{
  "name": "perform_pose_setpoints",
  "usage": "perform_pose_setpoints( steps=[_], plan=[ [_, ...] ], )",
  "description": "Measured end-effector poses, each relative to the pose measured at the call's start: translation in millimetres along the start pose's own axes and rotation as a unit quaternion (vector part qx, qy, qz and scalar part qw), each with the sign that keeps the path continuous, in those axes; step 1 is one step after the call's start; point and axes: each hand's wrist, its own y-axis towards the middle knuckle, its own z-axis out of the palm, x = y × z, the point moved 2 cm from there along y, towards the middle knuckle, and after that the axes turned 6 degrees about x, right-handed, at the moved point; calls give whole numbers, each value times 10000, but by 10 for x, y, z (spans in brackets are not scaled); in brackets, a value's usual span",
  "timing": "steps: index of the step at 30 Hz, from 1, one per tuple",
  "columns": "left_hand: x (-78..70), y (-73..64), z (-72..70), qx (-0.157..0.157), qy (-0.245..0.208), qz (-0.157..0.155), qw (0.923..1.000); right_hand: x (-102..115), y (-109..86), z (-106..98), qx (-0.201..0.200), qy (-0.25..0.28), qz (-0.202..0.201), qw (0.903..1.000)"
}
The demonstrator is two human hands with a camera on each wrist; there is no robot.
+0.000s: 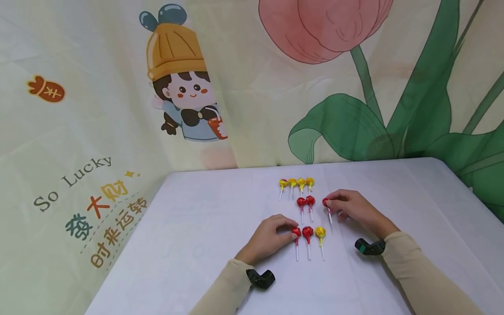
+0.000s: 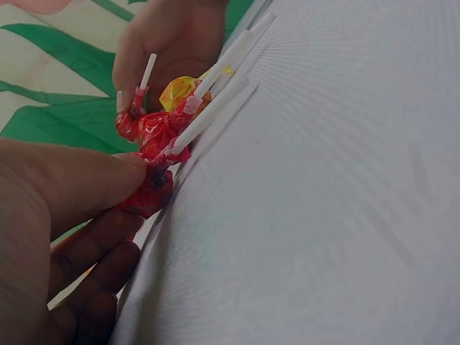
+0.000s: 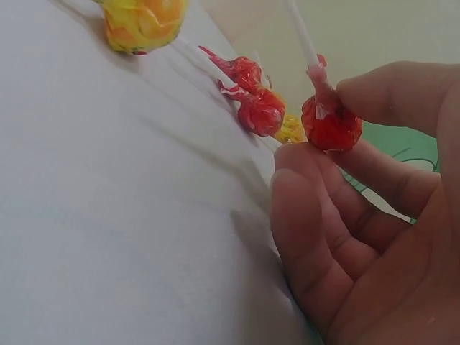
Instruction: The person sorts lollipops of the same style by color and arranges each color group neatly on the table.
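In the head view my right hand (image 1: 352, 209) pinches a red lollipop (image 1: 326, 202) by its wrapped head, to the right of two red lollipops (image 1: 301, 202) in the middle row. In the right wrist view that held lollipop (image 3: 332, 126) hangs above the cloth, stick upward in the picture. My left hand (image 1: 269, 236) pinches the head of a red lollipop (image 1: 296, 232) at the left end of the front row. Beside it lie another red lollipop (image 1: 308, 232) and a yellow lollipop (image 1: 320, 232), sticks toward me.
Several yellow-wrapped lollipops (image 1: 301, 183) form the back row, the leftmost with some red. All lie on a table covered with white cloth (image 1: 189, 227). A printed backdrop (image 1: 252, 87) stands behind the table's far edge.
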Motion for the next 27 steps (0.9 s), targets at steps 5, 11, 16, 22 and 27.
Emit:
perform_pose_setpoints(
  steps=[5, 11, 16, 22, 27],
  plan=[
    [10, -5, 0, 6, 23, 15, 10000, -12, 41, -13, -28, 253, 95, 9996],
    [0, -6, -6, -34, -15, 89, 10000, 21, 93, -16, -62, 323, 155, 9993],
    [-15, -5, -22, -55, -20, 168, 9998, 71, 128, -17, -118, 256, 119, 9995],
    [4, -29, -8, -12, 13, 118, 9999, 76, 178, 0, -194, 239, 90, 9995],
    [15, -32, -15, -25, 16, 122, 9999, 93, 228, 21, -202, 237, 57, 9995]
  ],
)
